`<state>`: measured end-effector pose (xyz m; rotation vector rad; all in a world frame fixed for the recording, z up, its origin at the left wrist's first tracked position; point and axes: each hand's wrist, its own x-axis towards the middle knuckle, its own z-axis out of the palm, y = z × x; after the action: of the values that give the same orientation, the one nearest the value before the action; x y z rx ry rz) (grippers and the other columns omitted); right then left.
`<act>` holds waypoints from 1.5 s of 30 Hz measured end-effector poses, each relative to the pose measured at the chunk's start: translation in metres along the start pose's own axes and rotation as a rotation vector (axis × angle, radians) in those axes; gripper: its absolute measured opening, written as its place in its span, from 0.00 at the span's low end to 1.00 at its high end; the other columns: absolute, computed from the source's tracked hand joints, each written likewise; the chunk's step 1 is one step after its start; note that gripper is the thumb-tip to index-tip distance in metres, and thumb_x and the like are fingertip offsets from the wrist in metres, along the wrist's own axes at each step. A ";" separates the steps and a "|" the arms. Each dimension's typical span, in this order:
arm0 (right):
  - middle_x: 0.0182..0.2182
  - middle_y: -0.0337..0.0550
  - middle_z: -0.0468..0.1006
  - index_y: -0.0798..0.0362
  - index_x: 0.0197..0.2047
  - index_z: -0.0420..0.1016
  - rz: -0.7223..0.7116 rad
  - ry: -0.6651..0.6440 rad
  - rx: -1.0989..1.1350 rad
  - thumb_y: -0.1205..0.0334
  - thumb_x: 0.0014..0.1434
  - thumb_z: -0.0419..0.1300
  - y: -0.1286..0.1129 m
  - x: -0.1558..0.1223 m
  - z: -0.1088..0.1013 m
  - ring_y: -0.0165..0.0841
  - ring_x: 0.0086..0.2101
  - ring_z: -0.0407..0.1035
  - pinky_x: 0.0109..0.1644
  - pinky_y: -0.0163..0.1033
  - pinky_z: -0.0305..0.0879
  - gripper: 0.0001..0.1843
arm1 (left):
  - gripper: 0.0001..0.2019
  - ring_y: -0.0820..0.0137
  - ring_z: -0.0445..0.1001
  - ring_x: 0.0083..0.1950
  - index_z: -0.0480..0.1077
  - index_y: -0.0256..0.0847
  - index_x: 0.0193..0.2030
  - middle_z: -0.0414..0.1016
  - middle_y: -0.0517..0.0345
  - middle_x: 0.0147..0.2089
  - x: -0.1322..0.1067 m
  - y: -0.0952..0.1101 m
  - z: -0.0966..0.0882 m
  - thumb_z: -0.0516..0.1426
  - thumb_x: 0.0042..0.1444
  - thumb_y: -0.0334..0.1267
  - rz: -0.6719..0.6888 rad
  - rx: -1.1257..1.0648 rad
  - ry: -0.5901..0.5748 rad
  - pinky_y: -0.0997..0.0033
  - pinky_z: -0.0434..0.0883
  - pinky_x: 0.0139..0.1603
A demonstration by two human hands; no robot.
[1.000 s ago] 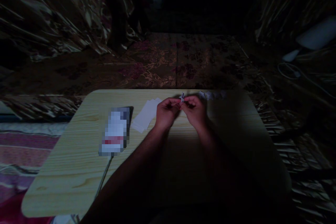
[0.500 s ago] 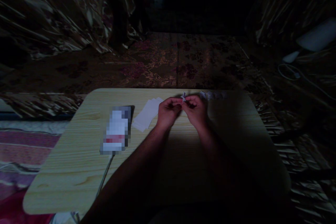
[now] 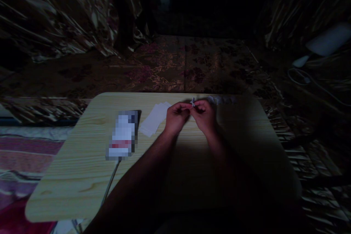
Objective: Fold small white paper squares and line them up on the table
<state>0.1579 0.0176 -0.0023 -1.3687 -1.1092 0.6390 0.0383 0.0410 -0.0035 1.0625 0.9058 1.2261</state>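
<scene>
Head view: the left hand (image 3: 176,120) and right hand (image 3: 204,117) pinch 1 small paper (image 3: 193,101).
Fingertips of both hands grip the paper between them, near the far edge of the table (image 3: 76,153). It looks pale, thin and folded, with a tip poking up; it is too dark to see the creases. The step looks like folding, and the next move seems to call for soft, careful fingers. Flat sheets (image 3: 154,120) lie beside the left hand; pale bits (image 3: 226,100) sit beyond the right hand.
</scene>
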 end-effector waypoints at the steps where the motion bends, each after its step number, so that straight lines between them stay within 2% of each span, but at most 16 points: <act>1: 0.28 0.38 0.79 0.49 0.37 0.72 -0.004 0.005 0.008 0.58 0.52 0.66 0.000 0.000 0.000 0.33 0.28 0.74 0.34 0.39 0.71 0.10 | 0.09 0.68 0.80 0.35 0.80 0.39 0.36 0.84 0.55 0.35 0.000 0.000 0.000 0.65 0.46 0.30 0.003 -0.002 -0.003 0.69 0.74 0.39; 8: 0.25 0.36 0.77 0.49 0.38 0.72 -0.007 0.029 -0.027 0.59 0.53 0.65 0.000 -0.003 0.001 0.33 0.26 0.72 0.32 0.38 0.69 0.10 | 0.10 0.68 0.79 0.34 0.80 0.39 0.35 0.83 0.55 0.34 -0.001 0.004 0.003 0.64 0.44 0.30 0.010 -0.004 0.000 0.68 0.74 0.40; 12: 0.24 0.34 0.75 0.48 0.39 0.71 -0.012 0.101 -0.103 0.59 0.52 0.64 -0.003 -0.003 -0.001 0.33 0.26 0.71 0.32 0.38 0.68 0.11 | 0.10 0.68 0.79 0.35 0.80 0.39 0.36 0.83 0.55 0.35 -0.003 0.006 0.006 0.63 0.43 0.31 0.006 0.029 0.003 0.67 0.74 0.42; 18: 0.24 0.33 0.74 0.48 0.38 0.70 0.024 0.193 -0.179 0.58 0.53 0.61 -0.017 -0.001 -0.013 0.32 0.25 0.70 0.31 0.36 0.66 0.09 | 0.09 0.68 0.78 0.36 0.81 0.40 0.35 0.83 0.54 0.36 -0.007 0.009 0.007 0.62 0.45 0.32 0.094 0.229 0.020 0.68 0.73 0.42; 21: 0.25 0.34 0.75 0.47 0.38 0.70 0.022 0.257 -0.245 0.58 0.53 0.60 -0.020 0.003 -0.023 0.32 0.26 0.71 0.33 0.37 0.67 0.08 | 0.09 0.67 0.79 0.37 0.81 0.40 0.37 0.83 0.53 0.37 -0.007 0.008 0.007 0.63 0.47 0.34 0.078 0.221 0.017 0.67 0.74 0.43; 26: 0.31 0.39 0.78 0.49 0.39 0.73 0.028 0.331 -0.449 0.59 0.53 0.60 -0.014 0.018 -0.059 0.35 0.31 0.72 0.42 0.40 0.70 0.09 | 0.10 0.66 0.79 0.38 0.81 0.39 0.38 0.83 0.51 0.38 -0.005 0.005 0.005 0.64 0.47 0.36 0.048 0.219 0.004 0.67 0.74 0.43; 31: 0.37 0.45 0.80 0.51 0.40 0.75 -0.023 0.398 -0.642 0.59 0.55 0.59 0.001 0.034 -0.121 0.38 0.38 0.73 0.48 0.41 0.69 0.10 | 0.09 0.66 0.79 0.39 0.81 0.40 0.37 0.83 0.52 0.38 -0.005 0.004 0.005 0.63 0.47 0.35 0.049 0.243 -0.008 0.66 0.74 0.44; 36: 0.40 0.48 0.81 0.51 0.41 0.76 0.071 0.368 -0.843 0.57 0.56 0.60 0.015 0.049 -0.171 0.41 0.41 0.73 0.50 0.44 0.67 0.11 | 0.10 0.64 0.80 0.40 0.81 0.41 0.38 0.83 0.51 0.39 -0.005 0.002 0.004 0.63 0.48 0.35 0.067 0.295 -0.018 0.65 0.74 0.45; 39: 0.38 0.46 0.82 0.50 0.39 0.77 0.156 0.305 -0.920 0.53 0.56 0.62 0.018 0.058 -0.185 0.39 0.38 0.73 0.46 0.42 0.67 0.11 | 0.10 0.63 0.80 0.41 0.81 0.41 0.38 0.84 0.51 0.39 -0.004 0.001 0.003 0.63 0.48 0.35 0.077 0.315 -0.021 0.64 0.74 0.47; 45: 0.37 0.47 0.83 0.50 0.39 0.80 0.170 0.222 -0.976 0.53 0.56 0.64 0.021 0.073 -0.192 0.39 0.38 0.75 0.44 0.41 0.67 0.12 | 0.10 0.63 0.80 0.42 0.81 0.41 0.39 0.84 0.51 0.40 -0.003 -0.002 0.002 0.64 0.48 0.37 0.054 0.304 -0.016 0.64 0.75 0.46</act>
<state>0.3622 0.0025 0.0235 -2.3147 -1.1703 0.0081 0.0404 0.0377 -0.0046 1.3426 1.0805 1.1447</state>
